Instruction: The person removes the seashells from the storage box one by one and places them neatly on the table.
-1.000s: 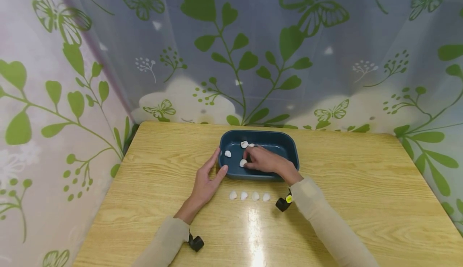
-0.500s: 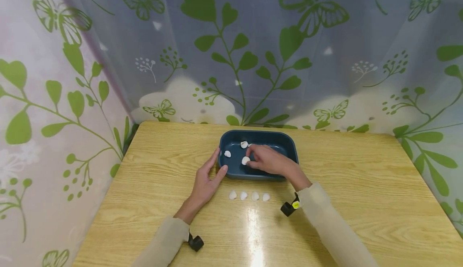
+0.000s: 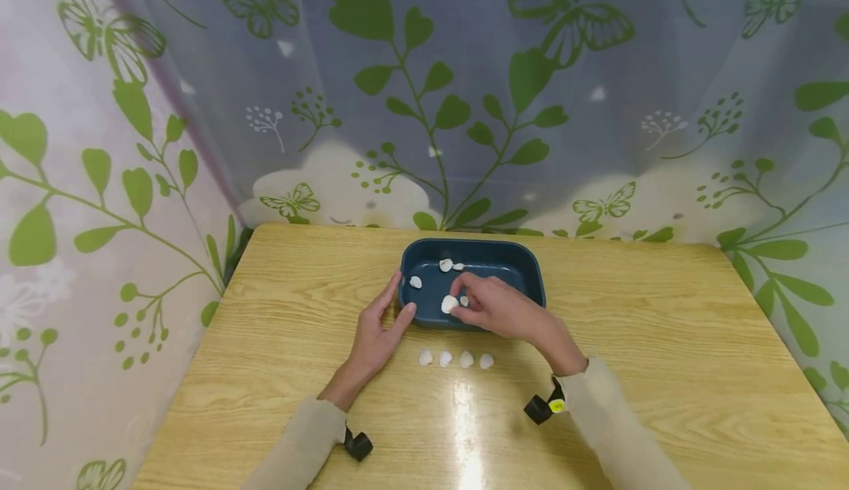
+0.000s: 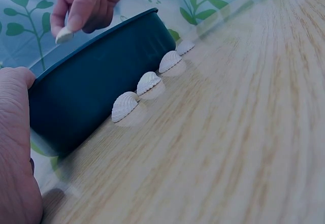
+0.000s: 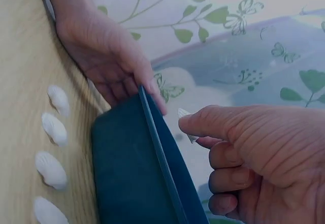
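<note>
Over the dark blue tray [image 3: 511, 263], my right hand [image 3: 502, 309] pinches a white ribbed seashell [image 3: 449, 304] between thumb and fingertips. In the left wrist view the pinched shell [image 4: 64, 35] appears above the tray's rim. My left hand [image 3: 376, 334] rests against the tray's left end, its fingers extended and its thumb at the near corner. Several other shells lie inside the tray, among them one at left [image 3: 416, 282], one near the back [image 3: 446, 264] and a small one [image 3: 464, 301] close to my right fingers. The right hand hides part of the tray floor.
Several white shells stand in a row on the wooden table [image 3: 298, 291] in front of the tray, from a left one [image 3: 425, 358] to a right one [image 3: 487, 361]. A patterned curtain [image 3: 477, 144] hangs behind the table. Small black cameras [image 3: 359, 446] sit at both wrists.
My right hand has lifted a shell from the tray floor and drawn it slightly toward the near side. The small shell beside it has come into view. My left hand stays in place.
</note>
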`<state>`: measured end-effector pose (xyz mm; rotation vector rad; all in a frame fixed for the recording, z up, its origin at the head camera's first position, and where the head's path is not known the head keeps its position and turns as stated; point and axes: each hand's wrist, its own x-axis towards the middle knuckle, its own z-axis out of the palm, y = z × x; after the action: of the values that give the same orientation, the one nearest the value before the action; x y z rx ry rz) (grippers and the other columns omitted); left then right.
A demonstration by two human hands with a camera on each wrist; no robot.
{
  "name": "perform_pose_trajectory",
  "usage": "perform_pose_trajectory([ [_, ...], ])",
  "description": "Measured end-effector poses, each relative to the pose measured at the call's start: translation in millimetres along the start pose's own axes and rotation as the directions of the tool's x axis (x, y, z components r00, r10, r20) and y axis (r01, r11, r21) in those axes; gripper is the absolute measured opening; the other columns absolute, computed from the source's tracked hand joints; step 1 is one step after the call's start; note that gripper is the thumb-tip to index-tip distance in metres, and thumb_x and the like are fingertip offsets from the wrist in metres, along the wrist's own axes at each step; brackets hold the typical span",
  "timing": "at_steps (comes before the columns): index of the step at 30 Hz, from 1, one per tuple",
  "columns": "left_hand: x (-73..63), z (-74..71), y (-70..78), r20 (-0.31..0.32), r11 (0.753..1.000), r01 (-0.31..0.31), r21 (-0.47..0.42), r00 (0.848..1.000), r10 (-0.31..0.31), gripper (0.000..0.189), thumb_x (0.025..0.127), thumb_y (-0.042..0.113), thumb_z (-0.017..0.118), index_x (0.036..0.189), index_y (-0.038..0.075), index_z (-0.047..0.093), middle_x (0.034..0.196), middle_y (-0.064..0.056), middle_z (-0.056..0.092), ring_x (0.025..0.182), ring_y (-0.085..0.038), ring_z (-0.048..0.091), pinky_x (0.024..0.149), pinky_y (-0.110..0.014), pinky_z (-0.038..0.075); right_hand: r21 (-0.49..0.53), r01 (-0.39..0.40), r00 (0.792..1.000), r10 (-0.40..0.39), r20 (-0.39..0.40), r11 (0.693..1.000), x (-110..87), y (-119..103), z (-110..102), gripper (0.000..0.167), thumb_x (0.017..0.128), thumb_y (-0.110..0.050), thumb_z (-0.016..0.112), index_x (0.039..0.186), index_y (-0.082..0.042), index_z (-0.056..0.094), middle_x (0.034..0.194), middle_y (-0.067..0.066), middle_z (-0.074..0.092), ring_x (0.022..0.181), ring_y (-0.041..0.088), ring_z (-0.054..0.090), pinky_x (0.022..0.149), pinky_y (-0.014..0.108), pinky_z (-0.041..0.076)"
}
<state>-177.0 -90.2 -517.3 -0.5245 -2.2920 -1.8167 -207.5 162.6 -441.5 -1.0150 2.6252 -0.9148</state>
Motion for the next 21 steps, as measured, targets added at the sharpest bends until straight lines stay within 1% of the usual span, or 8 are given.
perform_pose_trajectory([
  [3,0.3,-0.1,1.1,0.002,1.000,0.001,0.011,1.000,-0.001,0.060,0.105,0.010,0.063,0.157,-0.006,0.039,0.162,-0.022,0.039,0.152,-0.034,0.035,0.126,-0.041,0.029,-0.019,0.016,1.000,-0.016,-0.007,1.000,-5.5,-7,4,0.021,0.102,-0.023,0.071,0.117,-0.010,0.063,0.064,-0.010,0.044,0.051,0.003,0.037,0.050,0.021,0.033],
  [6,0.6,0.7,-1.8,0.001,1.000,0.004,0.016,1.000,-0.004,0.060,0.104,0.009,0.064,0.156,-0.007,0.039,0.162,-0.022,0.040,0.152,-0.034,0.036,0.126,-0.041,0.030,-0.031,0.015,1.000,-0.015,-0.008,0.999,-9.7,-13,9,0.021,0.102,-0.022,0.071,0.118,-0.010,0.064,0.065,-0.010,0.043,0.051,0.002,0.036,0.050,0.020,0.032],
  [9,1.1,3.0,-13.0,-0.005,1.000,0.003,0.011,1.000,-0.003,0.060,0.104,0.009,0.064,0.157,-0.005,0.039,0.163,-0.020,0.039,0.153,-0.033,0.034,0.127,-0.040,0.028,-0.042,0.010,1.000,-0.010,0.000,0.999,-13.0,-18,16,0.022,0.102,-0.022,0.072,0.118,-0.010,0.064,0.065,-0.011,0.044,0.052,0.002,0.036,0.049,0.020,0.032],
  [14,2.1,6.6,-36.4,-0.015,1.000,-0.022,0.015,1.000,0.023,0.062,0.105,0.012,0.065,0.160,0.003,0.038,0.165,-0.011,0.039,0.154,-0.029,0.034,0.127,-0.043,0.028,-0.027,0.002,0.999,-0.001,0.039,1.000,-20.0,-27,27,0.022,0.101,-0.021,0.072,0.119,-0.011,0.063,0.064,-0.012,0.044,0.050,0.001,0.037,0.049,0.018,0.030],
  [18,2.2,6.0,-42.7,-0.012,1.000,-0.013,0.015,1.000,0.013,0.062,0.105,0.019,0.065,0.162,0.011,0.039,0.165,-0.003,0.039,0.154,-0.023,0.034,0.127,-0.041,0.028,-0.026,0.012,0.998,-0.010,0.059,1.000,-23.4,-33,37,0.023,0.101,-0.020,0.073,0.119,-0.011,0.063,0.063,-0.013,0.043,0.051,-0.001,0.037,0.049,0.017,0.031],
  [21,2.2,5.1,-43.0,-0.002,1.000,0.006,0.016,1.000,-0.006,0.063,0.106,0.024,0.064,0.162,0.013,0.038,0.166,0.001,0.038,0.154,-0.018,0.033,0.127,-0.037,0.027,-0.043,0.042,0.997,-0.039,0.065,0.998,-25.0,-35,46,0.024,0.100,-0.019,0.073,0.118,-0.009,0.062,0.064,-0.014,0.042,0.053,-0.003,0.035,0.049,0.016,0.031],
])
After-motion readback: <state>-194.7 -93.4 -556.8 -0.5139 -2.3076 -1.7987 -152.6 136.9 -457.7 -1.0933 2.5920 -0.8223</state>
